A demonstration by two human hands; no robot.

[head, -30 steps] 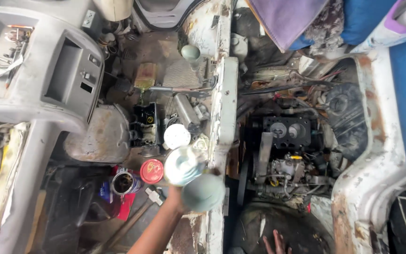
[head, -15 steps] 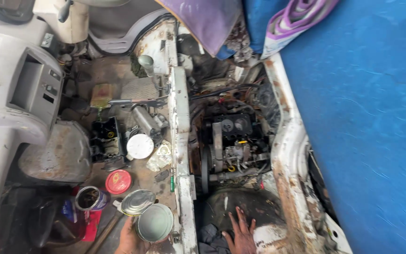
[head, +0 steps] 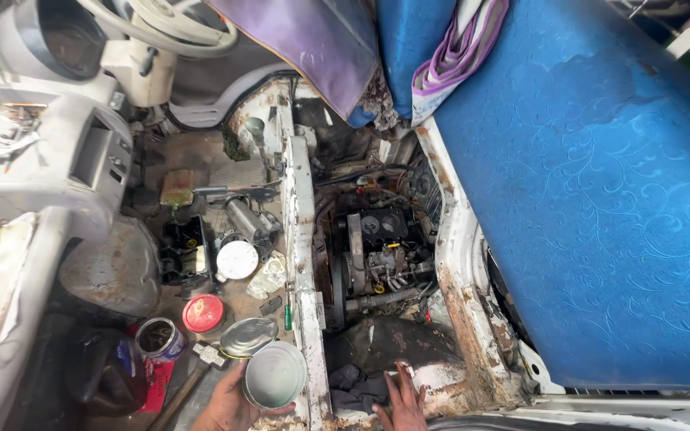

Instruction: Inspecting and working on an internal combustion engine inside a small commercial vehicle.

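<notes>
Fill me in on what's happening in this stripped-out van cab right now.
A person leans over the bare, rusty cab floor. Their left hand holds an open tin can with its lid bent back, near the bottom of the view. Their right hand rests flat on the rusty edge beside the exposed engine. A red lid, a white round cap and another open can lie on the floor nearby.

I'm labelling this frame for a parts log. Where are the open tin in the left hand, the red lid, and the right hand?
open tin [head: 275, 374], head view, on its pale inside
red lid [head: 203, 313], head view, on its top face
right hand [head: 400, 399], head view, on its back
</notes>
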